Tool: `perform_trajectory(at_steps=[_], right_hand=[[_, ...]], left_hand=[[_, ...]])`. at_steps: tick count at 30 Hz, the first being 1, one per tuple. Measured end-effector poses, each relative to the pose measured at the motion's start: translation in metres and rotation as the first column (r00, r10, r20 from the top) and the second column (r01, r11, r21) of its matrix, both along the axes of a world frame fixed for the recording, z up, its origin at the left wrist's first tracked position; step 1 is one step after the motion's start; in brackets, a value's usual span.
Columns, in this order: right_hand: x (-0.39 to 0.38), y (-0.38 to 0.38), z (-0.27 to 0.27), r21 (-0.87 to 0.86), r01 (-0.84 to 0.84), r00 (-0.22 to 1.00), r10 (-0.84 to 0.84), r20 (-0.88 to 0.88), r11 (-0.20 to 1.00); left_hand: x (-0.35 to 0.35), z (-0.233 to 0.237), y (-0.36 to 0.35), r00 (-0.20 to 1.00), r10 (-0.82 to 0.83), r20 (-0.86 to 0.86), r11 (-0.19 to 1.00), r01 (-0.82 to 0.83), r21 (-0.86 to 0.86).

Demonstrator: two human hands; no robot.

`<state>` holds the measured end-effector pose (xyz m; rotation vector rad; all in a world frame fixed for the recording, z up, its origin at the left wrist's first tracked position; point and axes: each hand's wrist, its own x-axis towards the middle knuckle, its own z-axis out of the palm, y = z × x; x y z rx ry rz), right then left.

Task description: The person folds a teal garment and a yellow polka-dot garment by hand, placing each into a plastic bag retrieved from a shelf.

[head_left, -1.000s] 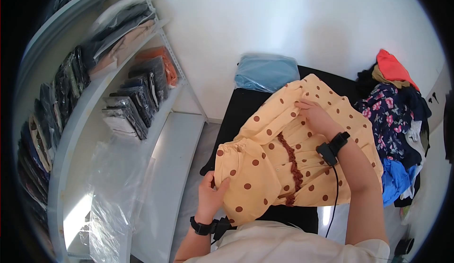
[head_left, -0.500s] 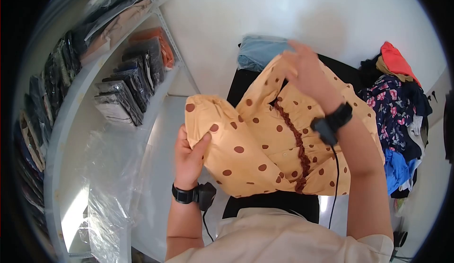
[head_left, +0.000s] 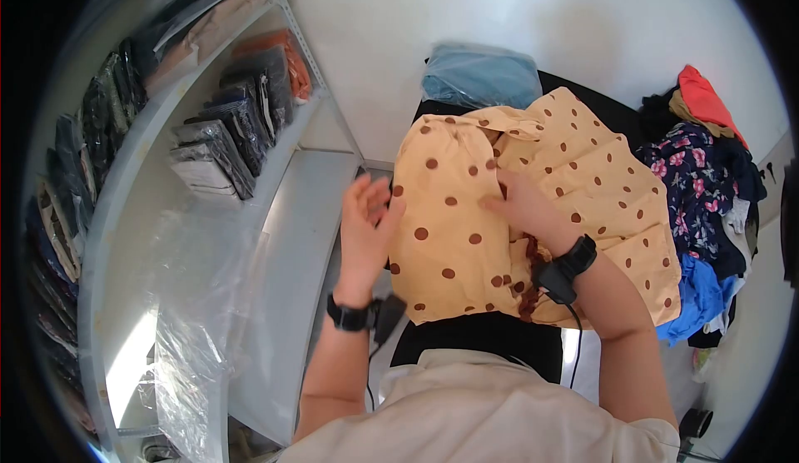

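Left hand (head_left: 366, 221): half open, fingers loosely curled and thumb apart from them, palm toward the cloth. It grips nothing visible; its thumb is at the left edge of the pale orange cloth garment with brown polka dots (head_left: 449, 205), and whether it touches cannot be told. Right hand (head_left: 528, 209): back upward, thumb and fingers slightly parted, resting on the garment along the right edge of its folded-over section. Whether it pinches the fabric cannot be determined. The hands are apart, with the folded section between them.

The garment lies across the black table (head_left: 595, 97), its right portion spread out and creased. A dark brown ruffled trim (head_left: 530, 276) shows beneath the right wrist. A folded blue textile in clear plastic (head_left: 483, 76) sits beyond the garment. A navy floral-print cloth (head_left: 691, 171) lies heaped just beside its right edge.
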<state>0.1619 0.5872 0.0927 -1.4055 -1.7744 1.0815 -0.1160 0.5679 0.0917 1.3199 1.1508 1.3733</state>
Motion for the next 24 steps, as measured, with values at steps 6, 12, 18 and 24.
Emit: perform_trajectory(at_steps=[6,12,18,24], right_hand=[[-0.008,-0.014,-0.012,0.113,0.109,0.948,-0.137,0.286,0.988],[-0.014,-0.009,-0.018,0.118,0.189,0.970,-0.167,-0.175,0.975],[-0.022,-0.031,0.006,0.206,0.009,0.968,0.043,-0.245,0.978],[-0.068,-0.084,0.055,0.399,-0.430,0.899,0.342,0.274,0.810]], left_hand=[[-0.004,-0.095,-0.111,0.968,0.252,-0.016,0.958,-0.252,-0.138],[-0.006,-0.085,-0.117,0.941,-0.180,0.286,0.840,0.298,-0.453],[-0.011,-0.028,-0.098,0.900,0.053,-0.432,0.987,-0.115,-0.117],[-0.022,-0.025,-0.035,0.989,-0.123,0.084,0.990,0.117,0.074]])
